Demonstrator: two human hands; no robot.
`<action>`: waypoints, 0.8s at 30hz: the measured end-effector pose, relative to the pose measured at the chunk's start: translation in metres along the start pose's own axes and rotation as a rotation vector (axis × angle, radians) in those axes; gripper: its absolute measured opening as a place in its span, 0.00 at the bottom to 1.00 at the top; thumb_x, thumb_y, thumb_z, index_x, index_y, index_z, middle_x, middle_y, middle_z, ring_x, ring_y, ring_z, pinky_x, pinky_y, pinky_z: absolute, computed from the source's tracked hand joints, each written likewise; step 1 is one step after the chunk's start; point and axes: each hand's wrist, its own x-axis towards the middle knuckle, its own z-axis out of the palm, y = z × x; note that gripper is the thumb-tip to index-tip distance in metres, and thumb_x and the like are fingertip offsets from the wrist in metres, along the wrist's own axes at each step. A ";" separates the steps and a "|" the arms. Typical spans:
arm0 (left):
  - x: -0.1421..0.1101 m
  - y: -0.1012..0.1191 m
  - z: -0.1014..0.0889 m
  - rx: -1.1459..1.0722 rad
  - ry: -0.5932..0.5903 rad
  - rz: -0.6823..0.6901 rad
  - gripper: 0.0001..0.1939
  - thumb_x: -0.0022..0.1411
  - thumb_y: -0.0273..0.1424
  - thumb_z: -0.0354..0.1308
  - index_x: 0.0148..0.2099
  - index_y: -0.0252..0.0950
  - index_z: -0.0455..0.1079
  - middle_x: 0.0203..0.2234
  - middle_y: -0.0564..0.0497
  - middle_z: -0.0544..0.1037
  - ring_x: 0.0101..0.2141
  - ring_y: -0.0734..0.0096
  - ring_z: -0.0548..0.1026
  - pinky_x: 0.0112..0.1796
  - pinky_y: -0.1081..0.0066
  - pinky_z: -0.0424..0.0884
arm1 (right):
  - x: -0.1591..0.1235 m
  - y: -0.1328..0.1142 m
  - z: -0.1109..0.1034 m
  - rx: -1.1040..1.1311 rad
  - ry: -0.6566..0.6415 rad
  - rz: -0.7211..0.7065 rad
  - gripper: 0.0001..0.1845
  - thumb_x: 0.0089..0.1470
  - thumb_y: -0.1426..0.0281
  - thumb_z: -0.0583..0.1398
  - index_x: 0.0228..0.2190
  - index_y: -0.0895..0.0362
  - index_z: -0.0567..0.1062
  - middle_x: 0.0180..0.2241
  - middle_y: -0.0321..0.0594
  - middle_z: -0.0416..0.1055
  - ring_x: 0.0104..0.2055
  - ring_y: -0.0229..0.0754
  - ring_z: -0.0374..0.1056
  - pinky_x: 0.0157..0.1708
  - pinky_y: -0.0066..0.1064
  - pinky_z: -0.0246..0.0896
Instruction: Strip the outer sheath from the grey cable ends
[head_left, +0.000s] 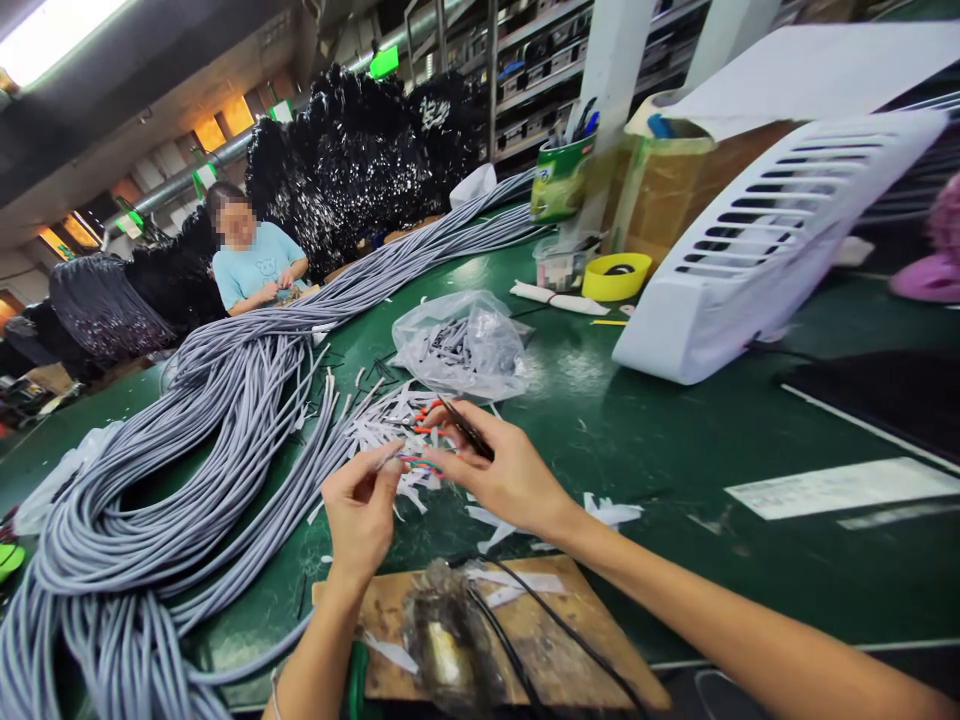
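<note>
Grey cables [142,470] looped thickly across the green desk [637,430], left hand [360,515] with fingers pinching thin coloured wires [421,464], those wires reaching between both hands near white scraps [375,428], right hand [517,475] with fingers closed round a slim dark tool [469,430], white slatted casing [690,320] farther right.

Coloured wires [424,464]: ends covered by the fingertips of the left hand [361,512]; count not to be made out. Dark tool [471,434]: partly concealed by the right hand [517,475]. Grey cables [97,515]: cropped by the left and bottom edges. Clear bag [491,350]: contents (small, greyish) too blurred to be identified. Printed strip [840,489]: lettering not legible. Pink object [928,280]: cut by the right edge. Co-worker [259,260]: lower body hidden behind the grey cables; handled item too small to be told.
</note>
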 end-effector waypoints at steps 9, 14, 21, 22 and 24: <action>-0.003 0.004 0.008 0.026 0.014 -0.152 0.16 0.54 0.38 0.57 0.21 0.32 0.73 0.10 0.55 0.67 0.13 0.79 0.62 0.17 0.76 0.58 | -0.006 -0.006 0.006 -0.069 0.161 -0.093 0.19 0.49 0.60 0.57 0.14 0.57 0.65 0.14 0.33 0.59 0.17 0.33 0.54 0.18 0.26 0.51; -0.002 0.002 0.013 -0.171 0.058 -0.306 0.21 0.51 0.46 0.56 0.23 0.30 0.70 0.11 0.55 0.68 0.09 0.82 0.59 0.11 0.78 0.52 | -0.005 -0.001 0.011 0.079 0.081 0.081 0.17 0.48 0.59 0.56 0.18 0.58 0.68 0.14 0.35 0.62 0.17 0.34 0.56 0.17 0.26 0.52; -0.002 0.000 0.015 -0.115 0.007 -0.224 0.19 0.45 0.37 0.64 0.39 0.31 0.74 0.15 0.56 0.69 0.16 0.81 0.62 0.17 0.80 0.58 | -0.005 -0.006 0.009 0.147 -0.003 0.010 0.12 0.50 0.64 0.53 0.26 0.59 0.70 0.23 0.41 0.70 0.26 0.40 0.66 0.28 0.30 0.62; -0.002 0.000 0.015 -0.073 -0.016 -0.209 0.19 0.45 0.36 0.63 0.41 0.32 0.74 0.16 0.55 0.70 0.17 0.80 0.63 0.18 0.79 0.59 | -0.004 -0.006 0.008 0.144 -0.016 -0.002 0.12 0.51 0.64 0.53 0.26 0.59 0.69 0.24 0.42 0.70 0.26 0.40 0.66 0.29 0.30 0.62; -0.003 -0.001 0.016 -0.005 -0.041 -0.180 0.17 0.50 0.36 0.60 0.42 0.33 0.75 0.21 0.52 0.75 0.21 0.77 0.67 0.23 0.77 0.63 | -0.004 -0.005 0.007 0.122 -0.036 -0.011 0.11 0.50 0.64 0.52 0.26 0.59 0.69 0.24 0.42 0.69 0.25 0.39 0.64 0.28 0.30 0.62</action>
